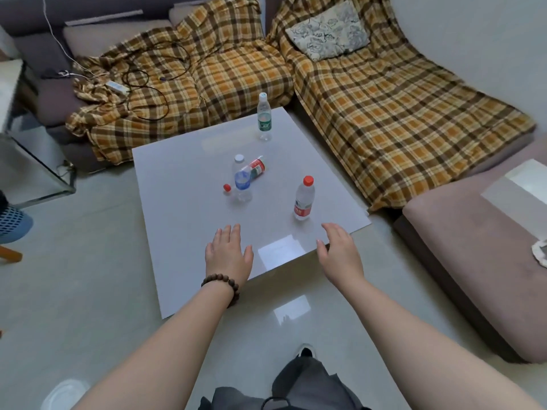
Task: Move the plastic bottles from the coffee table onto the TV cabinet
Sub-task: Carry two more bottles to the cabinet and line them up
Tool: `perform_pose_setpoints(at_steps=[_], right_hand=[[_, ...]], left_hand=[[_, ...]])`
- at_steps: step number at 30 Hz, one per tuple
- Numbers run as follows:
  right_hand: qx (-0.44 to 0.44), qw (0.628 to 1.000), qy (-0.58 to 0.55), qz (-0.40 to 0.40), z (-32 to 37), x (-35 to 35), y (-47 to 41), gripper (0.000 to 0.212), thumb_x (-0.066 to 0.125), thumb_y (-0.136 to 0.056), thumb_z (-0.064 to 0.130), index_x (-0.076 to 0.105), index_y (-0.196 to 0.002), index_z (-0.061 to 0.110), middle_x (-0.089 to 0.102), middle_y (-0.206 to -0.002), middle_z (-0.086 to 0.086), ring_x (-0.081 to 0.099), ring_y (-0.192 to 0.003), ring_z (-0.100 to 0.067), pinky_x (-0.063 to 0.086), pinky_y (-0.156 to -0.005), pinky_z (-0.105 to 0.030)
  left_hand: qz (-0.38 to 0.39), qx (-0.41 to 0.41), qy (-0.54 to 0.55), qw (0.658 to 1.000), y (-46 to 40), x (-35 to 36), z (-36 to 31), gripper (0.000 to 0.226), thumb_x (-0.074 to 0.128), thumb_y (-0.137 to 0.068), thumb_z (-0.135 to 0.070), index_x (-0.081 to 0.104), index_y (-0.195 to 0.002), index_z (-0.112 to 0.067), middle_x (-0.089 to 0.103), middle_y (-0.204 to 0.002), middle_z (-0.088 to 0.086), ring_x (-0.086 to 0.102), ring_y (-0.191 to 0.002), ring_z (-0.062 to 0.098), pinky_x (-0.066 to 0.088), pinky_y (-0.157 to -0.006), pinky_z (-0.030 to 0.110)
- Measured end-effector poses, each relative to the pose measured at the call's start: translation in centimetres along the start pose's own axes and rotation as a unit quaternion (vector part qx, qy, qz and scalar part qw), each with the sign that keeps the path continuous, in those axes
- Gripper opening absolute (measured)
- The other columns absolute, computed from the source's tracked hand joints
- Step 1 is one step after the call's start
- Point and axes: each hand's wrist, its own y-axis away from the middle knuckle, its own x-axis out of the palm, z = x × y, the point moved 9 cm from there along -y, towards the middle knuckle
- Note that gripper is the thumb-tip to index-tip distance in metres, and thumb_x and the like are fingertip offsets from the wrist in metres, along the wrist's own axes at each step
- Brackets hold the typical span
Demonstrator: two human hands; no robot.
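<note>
Several clear plastic bottles stand or lie on the pale grey coffee table [183, 232]. A green-label bottle [264, 117] stands upright at the far edge. In the middle a white-capped blue-label bottle [242, 179] stands upright, and a red-label bottle [257, 168] lies on its side behind it, its red cap [227, 187] to the left. A red-capped, red-label bottle [304, 199] stands upright nearer me on the right. My left hand [229, 253] hovers flat and empty over the near part of the table. My right hand [340, 250] is open, just below the red-capped bottle. The TV cabinet is out of view.
A sofa with an orange plaid blanket [370, 113] wraps around the table's far and right sides, with cables [148, 81] and a patterned cushion [328, 31] on it. A brown ottoman [473, 247] stands at the right and a glass side table [32, 173] at the left. The floor is glossy tile.
</note>
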Motion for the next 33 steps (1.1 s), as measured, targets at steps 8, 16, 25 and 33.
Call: perform_pose_setpoints(at_steps=[8, 16, 25, 33], right_hand=[[0.0, 0.999, -0.028, 0.034, -1.5, 0.1, -8.5, 0.045, 0.047, -0.094, 0.023, 0.042, -0.137, 0.012, 0.044, -0.145, -0.005, 0.035, -0.135, -0.021, 0.029, -0.111, -0.034], [0.093, 0.992, -0.062, 0.062, -2.7, 3.8, -14.5, 0.049, 0.048, -0.094, 0.028, 0.037, -0.14, 0.014, 0.042, -0.146, -0.005, 0.035, -0.136, -0.022, 0.032, -0.108, -0.036], [0.269, 0.942, -0.198, 0.023, -4.4, 8.0, -19.8, 0.087, 0.071, -0.078, 0.043, 0.022, -0.147, 0.018, 0.031, -0.153, -0.006, 0.032, -0.139, -0.026, 0.032, -0.108, -0.04], [0.293, 0.912, -0.286, -0.016, -5.1, 11.3, -23.6, 0.094, 0.08, -0.071, 0.032, 0.023, -0.145, 0.031, 0.039, -0.147, 0.004, 0.039, -0.134, -0.019, 0.033, -0.104, -0.03]], left_hand=[[-0.006, -0.043, 0.008, 0.999, -6.4, 0.0, -2.8, 0.059, 0.039, -0.097, -0.036, 0.021, -0.15, -0.017, 0.023, -0.157, 0.002, 0.016, -0.147, 0.021, 0.017, -0.119, 0.039], [0.024, -0.079, 0.034, 0.996, -13.0, 1.5, -0.1, 0.06, 0.04, -0.097, -0.035, 0.02, -0.15, -0.014, 0.022, -0.158, 0.003, 0.017, -0.146, 0.02, 0.018, -0.119, 0.037], [0.086, -0.118, 0.169, 0.975, -24.2, 2.7, 2.1, 0.062, 0.053, -0.093, -0.03, 0.028, -0.147, -0.011, 0.033, -0.152, 0.008, 0.033, -0.139, 0.024, 0.03, -0.111, 0.036], [0.058, -0.127, 0.28, 0.95, -31.5, 4.7, 2.5, 0.1, 0.077, -0.076, -0.03, 0.011, -0.151, -0.018, 0.025, -0.154, 0.003, 0.031, -0.139, 0.019, 0.028, -0.106, 0.028]])
